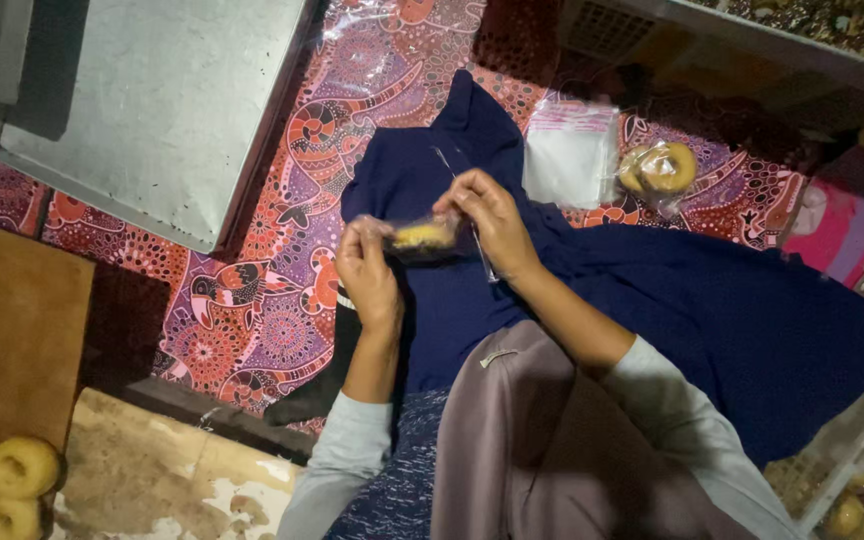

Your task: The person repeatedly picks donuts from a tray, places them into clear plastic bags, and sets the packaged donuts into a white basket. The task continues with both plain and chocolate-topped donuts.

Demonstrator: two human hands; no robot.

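while the person sits over a dark blue cloth [652, 310] spread across the lap, both hands meet above it, close together. left hand [367, 272] pinches one end of a small clear bag [422, 237] with a yellow ring-shaped snack inside; right hand [487, 212] grips the other end from above, fingers curled on the plastic. the bag hangs between them, just over the cloth, not resting on it.

past the hands, a stack of empty clear bags [570, 150] lies at the far edge of the cloth, and just beside it a filled bag of ring snacks [660, 170] on the patterned red mat [282, 290]. open mat shows to the left of the hands.

a grey metal box [162, 110] fills the upper left corner, its edge well apart from the hands. lower left, loose ring snacks [20, 468] sit beside a brown board [12, 350]. a wire crate [852, 480] with more snacks borders the right.
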